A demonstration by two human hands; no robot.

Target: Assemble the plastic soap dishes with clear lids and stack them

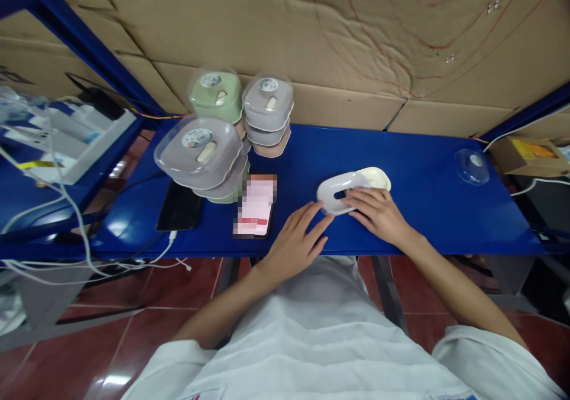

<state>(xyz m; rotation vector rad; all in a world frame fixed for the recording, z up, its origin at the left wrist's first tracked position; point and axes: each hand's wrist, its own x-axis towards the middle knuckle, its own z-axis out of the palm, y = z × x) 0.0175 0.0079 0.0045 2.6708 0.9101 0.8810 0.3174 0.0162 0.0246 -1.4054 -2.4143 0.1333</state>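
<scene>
A smooth pale oval plastic piece (332,187) with a dark opening in its middle lies on the blue table, in front of my body. Its right end is cream-coloured (379,177) and looks like a separate part overlapped by the whiter one. My right hand (376,213) grips the piece at its near right side, fingers bent over it beside the opening. Reaching in from the left, my left hand (298,243) has its fingers spread, with the tips at the piece's left end. Whether those fingertips touch it, I cannot tell.
Stacks of lidded plastic boxes, grey (200,151), green (216,94) and mauve (268,103), stand at the back left. A lit phone (256,207) and a dark phone (178,207) lie near them. A clear lid (472,167) and a cardboard box (528,156) are at right.
</scene>
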